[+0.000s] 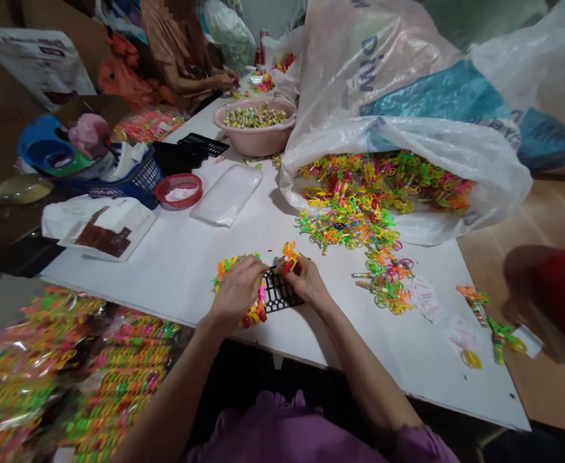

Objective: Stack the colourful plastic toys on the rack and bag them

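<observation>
A small black plastic grid rack [280,294] lies on the white table [176,257] in front of me, its left part filled with bright plastic toy pieces [256,313]. My left hand [237,287] rests curled on top of the filled rows, fingers closed over the pieces. My right hand [303,278] pinches an orange and yellow toy piece [289,251] at the rack's upper right corner.
A big plastic sack [408,116] spills several coloured pieces [354,212] across the table at right. A pink bowl [256,128], a red dish [181,190], a spare black rack [204,144] and a basket [132,180] stand behind. Another person [181,51] sits at the far end. Packed bags [70,373] lie at left.
</observation>
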A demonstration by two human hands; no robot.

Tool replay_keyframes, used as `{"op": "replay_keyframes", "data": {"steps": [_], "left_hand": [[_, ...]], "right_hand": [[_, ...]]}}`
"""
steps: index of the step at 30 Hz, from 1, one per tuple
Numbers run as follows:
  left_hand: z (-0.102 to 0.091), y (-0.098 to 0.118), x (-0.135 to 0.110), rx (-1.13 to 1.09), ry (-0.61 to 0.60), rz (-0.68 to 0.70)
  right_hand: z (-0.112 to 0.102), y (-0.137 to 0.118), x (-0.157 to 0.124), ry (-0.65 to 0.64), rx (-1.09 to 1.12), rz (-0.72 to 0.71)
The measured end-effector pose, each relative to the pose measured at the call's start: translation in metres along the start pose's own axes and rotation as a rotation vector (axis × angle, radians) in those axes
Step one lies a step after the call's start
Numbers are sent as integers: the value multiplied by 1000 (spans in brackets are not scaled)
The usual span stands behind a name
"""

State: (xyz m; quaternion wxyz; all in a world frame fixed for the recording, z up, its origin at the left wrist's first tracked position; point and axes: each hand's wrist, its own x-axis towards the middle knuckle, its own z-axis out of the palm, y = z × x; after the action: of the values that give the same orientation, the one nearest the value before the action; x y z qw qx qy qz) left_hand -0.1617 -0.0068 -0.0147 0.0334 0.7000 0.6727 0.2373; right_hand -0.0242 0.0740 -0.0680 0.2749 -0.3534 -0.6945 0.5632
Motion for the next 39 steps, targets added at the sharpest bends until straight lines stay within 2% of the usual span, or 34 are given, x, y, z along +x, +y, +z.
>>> {"op": "replay_keyframes", "data": {"steps": [4, 8, 11, 17, 24, 25, 27, 29, 30, 33, 36, 39], "left_hand": [[-3, -3, 0, 16, 7, -13], [-4, 0, 2, 2, 4, -40], [-4, 3, 3, -9, -4, -44], [-5, 8, 7, 27, -55, -40], [9, 7, 0, 164, 110, -20], [10, 6, -1, 158, 133, -7], [10, 4, -5, 135, 157, 45], [8, 2, -9, 123, 161, 107], [6, 2, -11, 124, 155, 131], [4, 1, -15, 139, 142, 166], [5, -1, -18, 129, 135, 184], [5, -6, -22, 107, 120, 179]], "right_hand": [[8, 2, 9, -74, -161, -97], [16, 3, 7, -123, -366, -197], [16, 0, 4, -147, -459, -199], [16, -1, 2, -146, -498, -210], [36, 9, -3, -95, -684, -218], [32, 9, -3, -107, -669, -223], [14, 5, 3, -219, -604, -234], [-15, -5, 20, -350, -589, -241], [-31, -12, 33, -357, -647, -233], [-72, -29, 84, -54, -1077, -99], [-88, -38, 123, -19, -1261, -13], [-85, -41, 125, -46, -1253, -22]]}}
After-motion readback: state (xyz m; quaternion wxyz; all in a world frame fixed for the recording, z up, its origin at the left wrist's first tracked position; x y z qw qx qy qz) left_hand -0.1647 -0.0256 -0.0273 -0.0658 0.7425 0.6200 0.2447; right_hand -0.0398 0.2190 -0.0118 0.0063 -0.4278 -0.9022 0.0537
